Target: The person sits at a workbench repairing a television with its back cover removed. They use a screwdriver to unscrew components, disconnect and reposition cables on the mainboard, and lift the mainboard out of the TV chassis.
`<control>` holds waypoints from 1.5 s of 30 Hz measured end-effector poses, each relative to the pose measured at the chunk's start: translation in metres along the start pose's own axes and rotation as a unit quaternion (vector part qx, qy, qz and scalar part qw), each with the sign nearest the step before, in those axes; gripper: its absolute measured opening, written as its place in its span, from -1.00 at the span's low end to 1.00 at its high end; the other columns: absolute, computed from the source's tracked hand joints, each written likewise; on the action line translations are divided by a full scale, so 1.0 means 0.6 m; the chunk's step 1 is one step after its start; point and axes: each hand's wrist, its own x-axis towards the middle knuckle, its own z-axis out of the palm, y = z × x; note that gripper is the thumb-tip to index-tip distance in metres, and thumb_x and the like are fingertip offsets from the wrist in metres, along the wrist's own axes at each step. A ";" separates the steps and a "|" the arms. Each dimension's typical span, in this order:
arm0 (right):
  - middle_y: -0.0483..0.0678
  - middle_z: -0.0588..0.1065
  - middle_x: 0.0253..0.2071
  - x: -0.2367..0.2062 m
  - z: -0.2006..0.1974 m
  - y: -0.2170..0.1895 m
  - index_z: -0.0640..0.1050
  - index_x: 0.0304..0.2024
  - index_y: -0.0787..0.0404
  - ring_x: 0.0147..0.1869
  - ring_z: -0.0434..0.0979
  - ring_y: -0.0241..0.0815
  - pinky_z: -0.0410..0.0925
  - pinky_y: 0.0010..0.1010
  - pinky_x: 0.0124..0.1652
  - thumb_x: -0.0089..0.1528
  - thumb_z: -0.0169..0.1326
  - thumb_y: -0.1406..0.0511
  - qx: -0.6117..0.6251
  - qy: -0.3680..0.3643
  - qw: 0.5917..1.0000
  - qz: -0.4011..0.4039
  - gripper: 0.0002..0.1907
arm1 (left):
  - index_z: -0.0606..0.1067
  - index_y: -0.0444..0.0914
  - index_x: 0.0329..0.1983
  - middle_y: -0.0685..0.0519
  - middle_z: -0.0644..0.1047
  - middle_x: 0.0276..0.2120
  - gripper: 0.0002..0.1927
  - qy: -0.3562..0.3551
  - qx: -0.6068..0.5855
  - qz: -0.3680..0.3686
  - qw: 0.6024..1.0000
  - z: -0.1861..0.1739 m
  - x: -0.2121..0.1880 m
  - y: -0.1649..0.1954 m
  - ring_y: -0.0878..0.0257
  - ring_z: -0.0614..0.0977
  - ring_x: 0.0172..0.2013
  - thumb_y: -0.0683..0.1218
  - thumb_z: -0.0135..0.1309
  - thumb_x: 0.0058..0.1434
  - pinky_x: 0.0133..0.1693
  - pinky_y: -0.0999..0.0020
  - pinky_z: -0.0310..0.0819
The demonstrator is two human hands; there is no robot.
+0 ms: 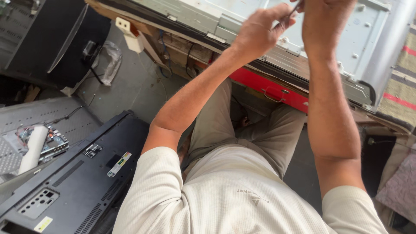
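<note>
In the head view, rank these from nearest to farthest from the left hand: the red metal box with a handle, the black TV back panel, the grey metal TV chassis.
1. Grey metal TV chassis: directly under the left hand, at the top of the view.
2. Red metal box: just below the chassis edge, centre.
3. Black TV back panel: on the floor, lower left.

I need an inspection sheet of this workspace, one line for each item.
Surface: grey metal back panel on a bench.
Job's things: thin dark tool pinched in left hand over the panel.
Clutter: red drawer front under the bench; black television back at left.
Grippers: right hand beside the left; what its fingers hold cannot be told.
Cables: blue wires under the bench.
Surroundings: grey floor, striped cloth.
</note>
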 end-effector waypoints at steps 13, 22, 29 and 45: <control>0.00 0.59 -0.32 -0.018 0.034 -0.068 0.60 -0.18 0.37 -0.38 0.55 -0.31 0.40 -0.51 -0.37 0.55 0.06 0.45 0.038 -0.023 0.999 0.002 -0.81 | 0.57 -0.22 -0.14 0.03 0.68 -0.42 -0.81 -0.038 -0.036 -0.018 0.998 -0.024 -0.002 0.008 0.07 0.71 -0.39 -0.02 0.16 0.30 -0.32 0.15 0.52; 0.02 0.57 -0.30 -0.025 0.026 -0.029 0.54 -0.21 0.42 -0.31 0.56 -0.27 0.41 -0.49 -0.33 0.57 0.05 0.49 0.081 -0.006 0.996 -0.032 -0.78 | 0.54 -0.26 -0.26 0.00 0.64 -0.41 -0.76 -0.051 -0.023 -0.005 0.998 -0.024 0.003 -0.003 0.05 0.68 -0.35 0.00 0.26 0.31 -0.32 0.15 0.48; 0.02 0.57 -0.31 -0.035 0.021 -0.012 0.56 -0.23 0.39 -0.36 0.54 -0.28 0.39 -0.49 -0.37 0.57 0.11 0.49 0.069 -0.002 0.997 -0.031 -0.78 | 0.56 -0.20 -0.36 0.09 0.66 -0.48 -0.77 -0.029 -0.020 -0.052 0.998 -0.028 -0.004 0.013 0.19 0.61 -0.53 0.02 0.32 0.20 -0.41 0.20 0.44; -0.04 0.61 -0.27 -0.036 0.023 -0.027 0.61 -0.15 0.34 -0.28 0.55 -0.34 0.40 -0.53 -0.28 0.61 0.03 0.38 0.001 -0.017 0.996 -0.088 -0.76 | 0.57 -0.26 -0.11 0.02 0.66 -0.34 -0.78 -0.032 -0.019 0.032 0.999 -0.025 -0.003 0.010 0.08 0.69 -0.32 -0.05 0.23 0.28 -0.32 0.18 0.51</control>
